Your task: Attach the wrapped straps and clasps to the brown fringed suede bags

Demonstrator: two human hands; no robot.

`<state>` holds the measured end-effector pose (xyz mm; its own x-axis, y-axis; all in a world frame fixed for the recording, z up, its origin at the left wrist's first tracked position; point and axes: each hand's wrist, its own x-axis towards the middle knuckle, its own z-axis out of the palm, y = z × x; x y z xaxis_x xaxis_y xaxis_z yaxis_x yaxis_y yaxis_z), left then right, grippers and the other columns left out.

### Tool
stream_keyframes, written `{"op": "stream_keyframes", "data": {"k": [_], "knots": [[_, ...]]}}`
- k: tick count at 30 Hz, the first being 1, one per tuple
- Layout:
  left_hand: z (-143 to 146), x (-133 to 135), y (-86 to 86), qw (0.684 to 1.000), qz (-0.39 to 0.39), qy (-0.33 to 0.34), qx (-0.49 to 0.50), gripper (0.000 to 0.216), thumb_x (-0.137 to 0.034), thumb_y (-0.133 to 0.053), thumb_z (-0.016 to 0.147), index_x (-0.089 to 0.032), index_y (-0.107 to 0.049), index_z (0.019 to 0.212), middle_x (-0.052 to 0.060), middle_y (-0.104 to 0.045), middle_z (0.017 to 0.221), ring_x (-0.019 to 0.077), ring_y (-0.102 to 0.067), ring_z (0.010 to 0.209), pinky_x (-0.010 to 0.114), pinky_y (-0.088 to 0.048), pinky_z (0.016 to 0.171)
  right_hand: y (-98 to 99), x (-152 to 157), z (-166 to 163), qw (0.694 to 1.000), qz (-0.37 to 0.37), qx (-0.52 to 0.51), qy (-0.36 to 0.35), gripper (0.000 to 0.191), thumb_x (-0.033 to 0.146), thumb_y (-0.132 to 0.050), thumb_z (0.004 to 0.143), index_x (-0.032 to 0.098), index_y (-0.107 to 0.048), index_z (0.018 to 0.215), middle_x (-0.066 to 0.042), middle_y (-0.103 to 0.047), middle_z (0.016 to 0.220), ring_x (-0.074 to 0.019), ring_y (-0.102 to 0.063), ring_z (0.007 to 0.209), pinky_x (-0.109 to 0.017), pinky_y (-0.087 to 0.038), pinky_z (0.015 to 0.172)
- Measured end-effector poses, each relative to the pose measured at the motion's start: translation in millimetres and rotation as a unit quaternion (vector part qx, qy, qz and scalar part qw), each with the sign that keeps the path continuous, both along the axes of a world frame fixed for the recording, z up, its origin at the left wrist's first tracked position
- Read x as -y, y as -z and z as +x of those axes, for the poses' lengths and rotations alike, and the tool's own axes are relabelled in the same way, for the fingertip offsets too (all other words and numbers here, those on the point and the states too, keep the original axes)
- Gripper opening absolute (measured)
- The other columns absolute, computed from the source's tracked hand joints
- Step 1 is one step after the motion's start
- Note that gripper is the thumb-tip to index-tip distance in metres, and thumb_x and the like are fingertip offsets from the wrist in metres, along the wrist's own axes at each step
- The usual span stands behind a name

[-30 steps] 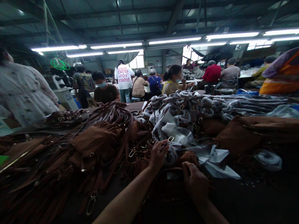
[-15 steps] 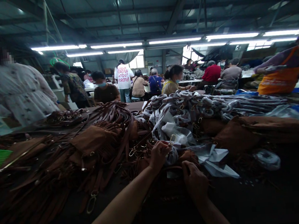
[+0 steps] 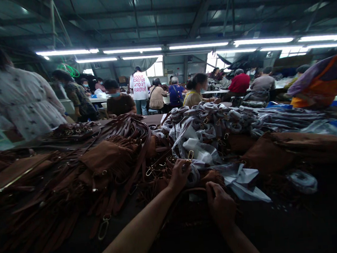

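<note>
- The left hand is up on the front of the heap, fingertips pinched shut on a gold clasp.
- And there's the change: a second ago the clasp lay flat against the fingers, and now it stands upright above the thumb.
- The hand itself has hardly shifted. It's the clasp that has turned and lifted clear of the wrap behind it.
- The right hand stays low and close, fingers curled tight over the dark rim of the bag. No real move there in the last second.
- So where is everything? The bag lies on the table right in front of the person, between the two forearms, pinned by the right hand. The clasp sits just above it, at the near edge of the heap.
- A grey wrapped coil rests against the left fingers, between the two hands.
- My read: with one hand steadying the bag and the clasp now tipped up, the clasp is free in the fingertips rather than buried in plastic.
- To the left are fringe bags and a sheaf of straps, with a loose hook lying on the table near the left forearm.
- To the right, a white sheet lies just beside the right hand, and a flat bag lies further out.
- Co-workers are well apart from all this: a person in white at the left, and a person in an orange apron bent over the far bench at the right.
</note>
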<state>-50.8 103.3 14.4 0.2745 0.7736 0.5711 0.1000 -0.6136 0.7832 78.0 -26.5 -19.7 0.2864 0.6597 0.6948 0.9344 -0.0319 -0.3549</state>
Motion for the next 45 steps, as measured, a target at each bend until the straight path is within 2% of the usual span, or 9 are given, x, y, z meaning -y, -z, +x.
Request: {"op": "stream_keyframes", "data": {"k": [4,9,14,19,24,28,33,41,45], "knots": [[-2,5,-0.1,1.000,-0.005,-0.013,-0.011,0.009,-0.019,-0.055,0.084,-0.017,-0.062,0.089,0.006,-0.056,0.100,0.0176,-0.054,0.097,0.032,-0.042,0.090,-1.1,0,-1,1.000,0.003,0.003,-0.001,0.034,0.038,-0.040,0.095,0.015,-0.065,0.097,-0.007,-0.071,0.093,-0.0161,-0.066,0.077,-0.023,-0.044,0.067],[-2,10,-3.0,1.000,0.007,0.017,-0.013,0.014,-0.023,-0.051,0.088,-0.017,-0.062,0.095,0.007,-0.059,0.103,0.0175,-0.054,0.100,0.032,-0.041,0.093,0.0,-1,0,1.000,0.011,0.006,-0.003,0.035,0.039,-0.039,0.095,0.015,-0.065,0.096,-0.007,-0.071,0.093,-0.0158,-0.067,0.078,-0.023,-0.044,0.068],[3,9,-5.4,1.000,0.009,0.029,-0.005,0.015,-0.025,-0.055,0.087,-0.017,-0.067,0.092,0.006,-0.060,0.098,0.0168,-0.057,0.094,0.029,-0.045,0.086,-1.3,0,0,1.000,-0.007,-0.026,-0.008,0.037,0.040,-0.038,0.095,0.016,-0.066,0.096,-0.007,-0.071,0.094,-0.0153,-0.066,0.077,-0.023,-0.043,0.067],[9,21,-23.1,0.981,0.115,0.088,-0.126,0.015,-0.022,-0.057,0.085,-0.018,-0.069,0.095,0.007,-0.061,0.096,0.0186,-0.056,0.095,0.031,-0.046,0.086,-16.0,5,2,0.991,-0.056,-0.108,-0.063,0.037,0.041,-0.039,0.093,0.018,-0.068,0.094,-0.006,-0.070,0.093,-0.0154,-0.065,0.080,-0.024,-0.044,0.070],[13,37,-31.2,0.944,0.201,0.097,-0.241,0.014,-0.020,-0.061,0.083,-0.019,-0.067,0.094,0.007,-0.060,0.097,0.0201,-0.053,0.096,0.034,-0.044,0.088,-31.7,11,8,0.965,-0.091,-0.226,-0.102,0.039,0.048,-0.042,0.088,0.021,-0.069,0.095,-0.007,-0.070,0.096,-0.0198,-0.064,0.086,-0.028,-0.046,0.072],[13,41,-31.0,0.936,0.210,0.090,-0.268,0.011,-0.020,-0.062,0.082,-0.019,-0.066,0.092,0.007,-0.059,0.097,0.0203,-0.052,0.098,0.034,-0.043,0.089,-38.5,12,12,0.943,-0.108,-0.293,-0.118,0.043,0.052,-0.044,0.085,0.020,-0.071,0.094,-0.008,-0.071,0.091,-0.0226,-0.065,0.081,-0.030,-0.047,0.068],[10,46,-34.9,0.924,0.232,0.109,-0.282,0.009,-0.020,-0.063,0.081,-0.018,-0.065,0.090,0.006,-0.060,0.096,0.0197,-0.052,0.097,0.033,-0.043,0.089,-42.4,11,15,0.933,-0.123,-0.309,-0.136,0.043,0.052,-0.045,0.084,0.021,-0.072,0.095,-0.007,-0.072,0.089,-0.0223,-0.066,0.077,-0.029,-0.047,0.065],[3,50,-40.7,0.909,0.254,0.132,-0.301,0.015,-0.018,-0.059,0.084,-0.019,-0.068,0.095,0.008,-0.060,0.097,0.0214,-0.052,0.099,0.033,-0.044,0.087,-36.7,10,15,0.916,-0.074,-0.361,-0.156,0.051,0.060,-0.048,0.082,0.016,-0.072,0.092,-0.010,-0.072,0.088,-0.0231,-0.066,0.078,-0.030,-0.049,0.069],[2,56,-41.3,0.940,0.189,0.153,-0.240,0.022,-0.021,-0.056,0.085,-0.019,-0.068,0.104,0.008,-0.063,0.101,0.0197,-0.055,0.098,0.031,-0.046,0.087,-35.1,11,16,0.915,-0.058,-0.367,-0.157,0.052,0.061,-0.048,0.081,0.016,-0.071,0.095,-0.009,-0.072,0.090,-0.0227,-0.065,0.078,-0.029,-0.048,0.069]]}}
